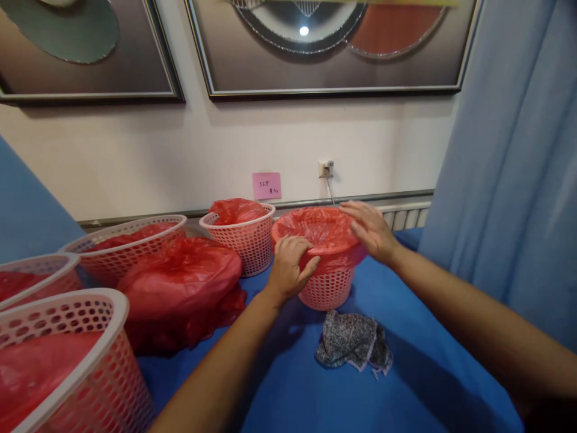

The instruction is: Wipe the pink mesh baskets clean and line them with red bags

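Note:
A pink perforated plastic basket (327, 290) stands upright on the blue-covered surface, in the middle of the view. It is lined with a thin red plastic bag (318, 225), whose edge is folded down over the outside of the rim. At the near left of that rim is my left hand (288, 267), its fingers bent lightly over the edge and its thumb apart. My right hand (370, 231) rests against the right side of the rim, fingers stretched out and slightly spread. Just in front of the basket lies a crumpled grey speckled cloth (351, 341) with a pale edge.
Several more lined baskets stand to the left, including a near one (119, 355) and a small far one (252, 246). Between them sits a bulging red plastic bag (184, 288). Behind are a wall socket (325, 169) and a pink note (266, 186). Blue curtain (509, 162) hangs at right.

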Tool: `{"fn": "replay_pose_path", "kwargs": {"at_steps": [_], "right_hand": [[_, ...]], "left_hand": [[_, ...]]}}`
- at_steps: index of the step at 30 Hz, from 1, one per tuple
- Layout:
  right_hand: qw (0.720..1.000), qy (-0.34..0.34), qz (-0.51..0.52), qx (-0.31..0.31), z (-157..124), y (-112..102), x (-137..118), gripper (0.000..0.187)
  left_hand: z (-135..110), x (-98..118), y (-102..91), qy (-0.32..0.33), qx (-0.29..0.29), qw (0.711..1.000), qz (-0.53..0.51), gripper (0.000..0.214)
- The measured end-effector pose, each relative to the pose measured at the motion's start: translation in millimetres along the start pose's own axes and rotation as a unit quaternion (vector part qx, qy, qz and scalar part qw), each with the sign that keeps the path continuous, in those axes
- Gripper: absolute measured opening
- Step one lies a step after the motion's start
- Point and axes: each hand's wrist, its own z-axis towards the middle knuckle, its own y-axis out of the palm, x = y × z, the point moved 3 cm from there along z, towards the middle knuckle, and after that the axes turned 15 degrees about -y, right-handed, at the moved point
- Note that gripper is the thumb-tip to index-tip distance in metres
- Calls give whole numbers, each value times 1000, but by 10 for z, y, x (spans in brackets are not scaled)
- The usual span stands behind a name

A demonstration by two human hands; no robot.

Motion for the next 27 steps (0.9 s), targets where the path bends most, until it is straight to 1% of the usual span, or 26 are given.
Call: {"fn": "replay_pose_path", "kwargs": {"at_steps": [1, 3, 5, 7, 8, 10, 13, 15, 16, 18, 20, 21, 22, 23, 24, 25, 26, 27], "right_hand": [[999, 27, -7, -28, 50, -17, 224, 45], [989, 89, -8, -119, 106, 28, 644, 49], [968, 132, 11, -212, 99, 130, 936, 49], [950, 145, 38, -273, 48, 220, 1077, 49], [945, 143, 50, -290, 16, 246, 1105, 51], [942, 137, 65, -298, -48, 253, 1113, 58], [949, 131, 68, -279, -143, 204, 1063, 62], [962, 116, 61, -240, -210, 168, 982, 59], [972, 103, 55, -203, -245, 151, 919, 58], [992, 71, 37, -99, -322, 118, 736, 52], [999, 39, 19, 3, -403, 111, 482, 40], [999, 24, 14, 31, -436, 129, 338, 34], [999, 7, 12, 43, -457, 158, 191, 31], [999, -10, 11, 44, -465, 194, 50, 34], [999, -25, 8, 43, -462, 232, -76, 37], [998, -37, 4, 43, -450, 266, -179, 38], [998, -43, -1, 47, -433, 294, -251, 34], [998, -43, -6, 55, -413, 316, -293, 29]], "left_hand": [[11, 1, 12, -4, 3, 1000, 2, 28], [36, -8, 28, -8, 2, 1000, 11, 27], [63, -38, 32, -15, -3, 1000, 27, 28], [92, -92, 29, -23, -11, 999, 41, 30], [110, -127, 27, -26, -15, 999, 46, 31], [147, -199, 22, -29, -22, 998, 49, 34], [186, -280, 20, -30, -32, 998, 41, 35], [182, -300, 19, -29, -35, 999, 30, 34], [174, -304, 16, -29, -35, 999, 22, 34], [172, -321, -3, -36, -37, 999, -11, 33], [238, -379, -56, -69, -18, 996, -62, 33], [309, -423, -91, -89, -2, 993, -77, 35], [407, -475, -128, -108, 16, 990, -85, 39], [529, -527, -160, -121, 30, 990, -70, 42], [669, -569, -164, -116, 9, 993, -37, 45], [818, -610, -158, -107, -14, 994, -27, 46], [965, -651, -136, -97, -39, 994, -19, 46], [1100, -688, -88, -87, -80, 993, -1, 45]]}}
